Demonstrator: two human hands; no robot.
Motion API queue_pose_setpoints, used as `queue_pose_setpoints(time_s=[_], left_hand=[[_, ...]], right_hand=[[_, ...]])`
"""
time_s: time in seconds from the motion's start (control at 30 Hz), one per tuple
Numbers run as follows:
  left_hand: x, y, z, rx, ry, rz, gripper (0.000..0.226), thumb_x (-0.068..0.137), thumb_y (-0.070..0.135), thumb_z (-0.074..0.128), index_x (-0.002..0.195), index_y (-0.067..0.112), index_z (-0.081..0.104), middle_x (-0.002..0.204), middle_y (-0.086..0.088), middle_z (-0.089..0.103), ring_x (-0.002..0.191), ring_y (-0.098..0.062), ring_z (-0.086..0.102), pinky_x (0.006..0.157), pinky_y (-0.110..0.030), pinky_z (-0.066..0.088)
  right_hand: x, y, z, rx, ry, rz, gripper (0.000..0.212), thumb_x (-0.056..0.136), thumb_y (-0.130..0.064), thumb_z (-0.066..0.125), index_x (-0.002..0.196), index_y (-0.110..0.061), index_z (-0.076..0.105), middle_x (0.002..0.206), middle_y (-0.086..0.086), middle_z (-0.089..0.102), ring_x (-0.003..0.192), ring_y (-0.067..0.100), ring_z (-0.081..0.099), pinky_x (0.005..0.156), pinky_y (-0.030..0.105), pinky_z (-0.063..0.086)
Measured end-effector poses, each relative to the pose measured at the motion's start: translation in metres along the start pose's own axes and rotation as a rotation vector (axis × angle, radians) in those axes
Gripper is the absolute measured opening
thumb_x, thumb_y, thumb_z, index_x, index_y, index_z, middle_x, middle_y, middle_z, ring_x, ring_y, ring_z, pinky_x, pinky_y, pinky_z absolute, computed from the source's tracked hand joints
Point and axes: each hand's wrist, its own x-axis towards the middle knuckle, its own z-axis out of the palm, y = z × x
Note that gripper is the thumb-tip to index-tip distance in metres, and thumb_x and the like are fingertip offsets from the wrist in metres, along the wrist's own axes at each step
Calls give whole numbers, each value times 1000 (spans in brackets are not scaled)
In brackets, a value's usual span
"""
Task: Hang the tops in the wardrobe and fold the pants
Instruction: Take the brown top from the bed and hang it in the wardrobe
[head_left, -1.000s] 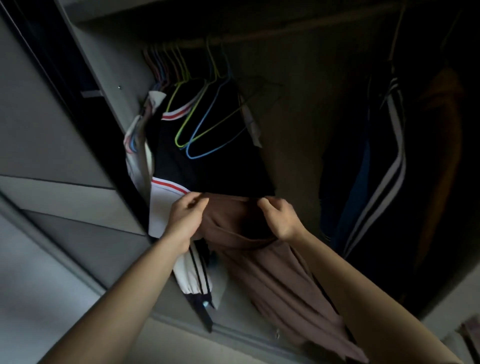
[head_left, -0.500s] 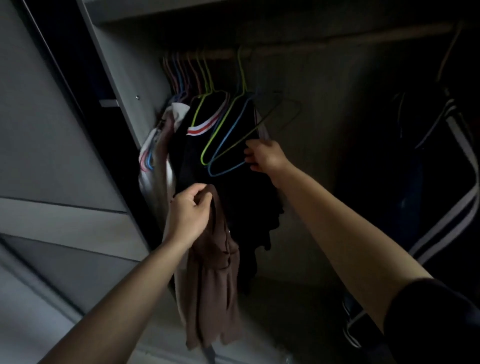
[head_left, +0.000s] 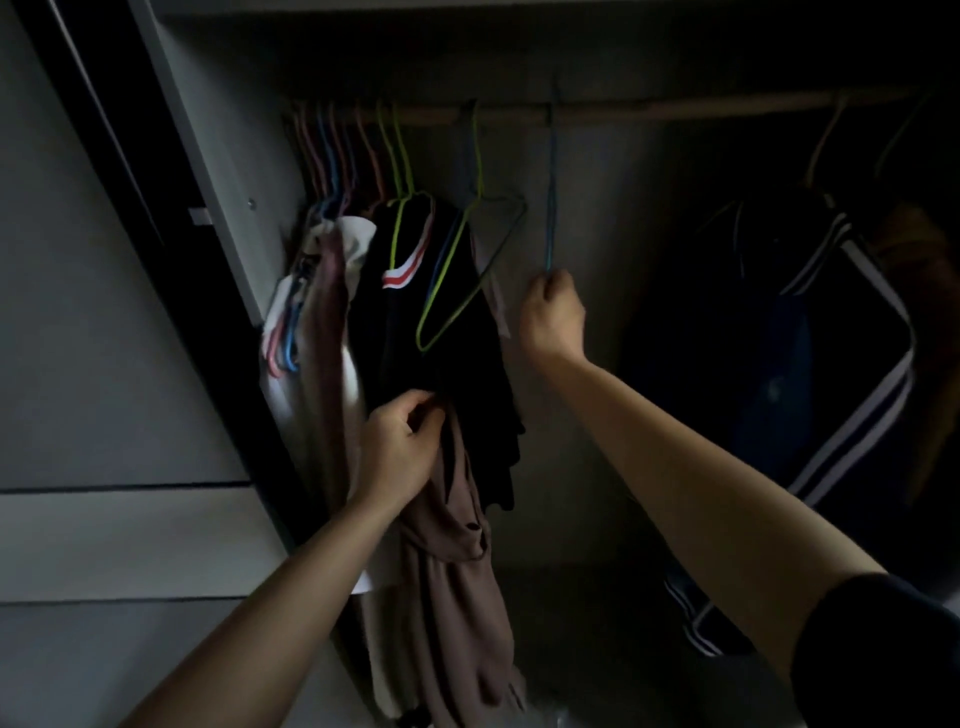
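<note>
Nearest to you, your left hand (head_left: 397, 452) is closed on the gathered upper edge of a soft brown fabric top (head_left: 457, 582), which hangs limp below your grip, well down toward the wardrobe floor. Held bunched like this, it probably stays off the floor while your other hand fetches a hanger. The top is not yet on any hanger.

Up and to the right of that grip, your right hand (head_left: 553, 317) is curled shut around the bottom of a thin blue wire hanger (head_left: 550, 197), seen edge-on. Its hook is still on the wooden wardrobe rail (head_left: 675, 111) directly above your fist; you seem to be drawing it apart from the rest so it can be lifted free.

Left of your right hand, one empty lime-green wire hanger (head_left: 452, 291) and one dark wire hanger (head_left: 506, 228) dangle in front of a black top with a red-and-white striped collar (head_left: 415, 332). Further left, a tight bunch of pink, blue and green hangers crowds the rail's end; too packed to count.

Far right of your grip, dark garments with white stripes (head_left: 852, 395) hang in shadow.
</note>
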Motion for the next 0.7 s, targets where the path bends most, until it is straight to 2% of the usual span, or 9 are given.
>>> queue_pose_setpoints(time_s=[0.13, 0.23, 0.27, 0.33, 0.4, 0.47, 0.53, 0.63, 0.7], left_hand=[[-4, -5, 27, -37, -56, 8, 13, 90, 12, 63, 93, 22, 70, 79, 24, 66, 81, 9, 63, 70, -1, 40], [-8, -3, 44, -21, -92, 19, 10, 89, 13, 63, 92, 18, 71, 78, 20, 65, 80, 4, 62, 69, -2, 40], [-9, -1, 49, -13, -116, 20, 10, 89, 14, 63, 92, 18, 71, 78, 19, 66, 79, 4, 62, 69, -5, 42], [-10, 5, 57, 14, -155, 16, 10, 88, 15, 64, 94, 17, 72, 80, 16, 67, 79, 1, 63, 71, -12, 44], [-9, 12, 64, 45, -165, 23, 11, 87, 13, 65, 95, 14, 73, 81, 14, 66, 80, -2, 62, 71, -10, 40], [-7, 19, 70, 65, -163, 35, 11, 86, 11, 67, 95, 12, 73, 80, 13, 65, 78, 3, 59, 69, -3, 36], [-7, 25, 74, 96, -158, 57, 10, 86, 10, 68, 93, 11, 73, 80, 10, 67, 75, 6, 56, 67, 0, 35], [-7, 30, 77, 203, -148, 127, 6, 84, 14, 71, 90, 13, 71, 81, 3, 71, 73, -6, 62, 66, -11, 38], [-6, 31, 78, 292, -140, 202, 8, 82, 16, 75, 86, 12, 70, 79, -2, 69, 72, -17, 64, 65, -21, 41]], right_hand=[[-14, 24, -55, 58, 124, -100, 27, 102, -32, 42, 96, -8, 53, 81, 2, 58, 77, 17, 55, 69, 31, 40], [-51, 64, -90, 64, 175, -169, 22, 99, -39, 45, 84, -26, 52, 69, -9, 52, 60, -1, 48, 57, 23, 40], [-62, 81, -100, 32, 178, -167, 25, 99, -41, 47, 78, -27, 47, 66, -9, 49, 57, 1, 46, 54, 24, 40], [-79, 112, -116, -17, 146, -85, 34, 99, -39, 52, 72, -21, 42, 64, -1, 45, 56, 9, 45, 53, 37, 43], [-84, 132, -128, 5, 89, 42, 35, 98, -38, 55, 72, -18, 44, 65, 5, 47, 56, 17, 48, 54, 46, 46], [-86, 142, -141, -51, 93, 84, 32, 97, -41, 54, 72, -22, 50, 64, -1, 52, 57, 12, 48, 56, 40, 43], [-89, 149, -156, -113, 129, 66, 38, 97, -45, 52, 70, -19, 53, 59, -8, 52, 52, 4, 45, 54, 31, 39], [-105, 160, -180, -95, 176, -41, 47, 97, -50, 53, 63, -22, 35, 53, -11, 36, 50, 4, 32, 49, 23, 30], [-118, 165, -193, -52, 146, -77, 42, 95, -55, 52, 68, -28, 38, 55, -12, 39, 50, 3, 34, 48, 19, 31]])
